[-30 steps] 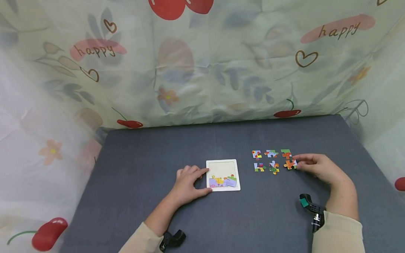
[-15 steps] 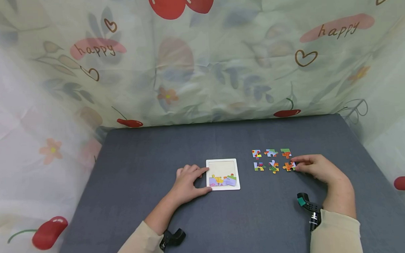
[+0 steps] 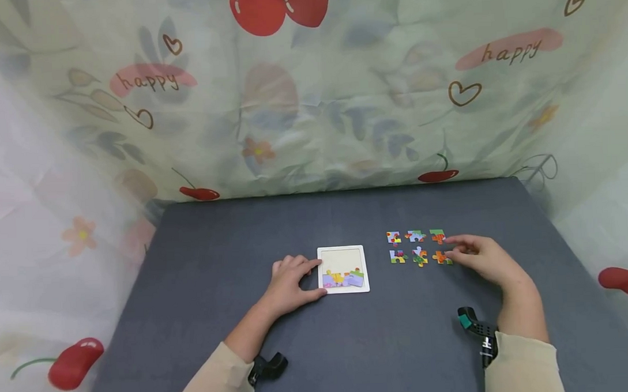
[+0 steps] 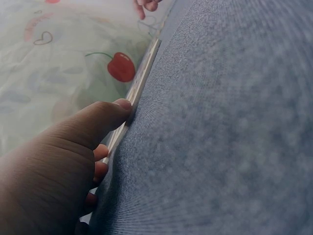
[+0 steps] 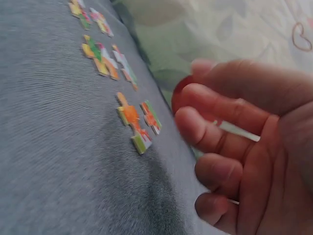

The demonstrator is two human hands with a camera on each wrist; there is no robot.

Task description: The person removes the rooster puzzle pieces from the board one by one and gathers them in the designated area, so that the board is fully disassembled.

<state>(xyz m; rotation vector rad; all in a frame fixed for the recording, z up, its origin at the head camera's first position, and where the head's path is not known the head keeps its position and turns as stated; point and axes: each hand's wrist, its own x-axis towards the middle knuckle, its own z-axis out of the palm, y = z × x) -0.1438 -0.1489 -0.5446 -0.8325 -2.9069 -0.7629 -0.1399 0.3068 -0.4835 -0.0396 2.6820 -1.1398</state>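
Observation:
My left hand point(image 3: 291, 286) rests at the left side of a white puzzle tray point(image 3: 367, 275), index finger on the left edge and thumb at the near-left corner. In the left wrist view the thumb point(image 4: 105, 117) touches the tray's edge. Several colourful joined or overlapping pieces point(image 3: 337, 279) fill the tray's near part; above them the pale base shows. Just right of an orange jigsaw piece point(image 3: 441, 257), my right hand point(image 3: 482, 262) hovers with loosely bent fingers. The right wrist view shows nothing in its fingers point(image 5: 193, 125), apart from the orange piece point(image 5: 129, 117).
Loose jigsaw pieces point(image 3: 416, 236) lie in two short rows right of the tray, spaced apart on the dark grey table point(image 3: 392, 343). A patterned curtain point(image 3: 321, 103) hangs behind the table. Black wrist-worn devices point(image 3: 270, 367) sit near both cuffs.
My right hand has let go of the orange piece, which it pushed slightly left into line with the others. The left hand stays at the tray. The head view has shifted slightly.

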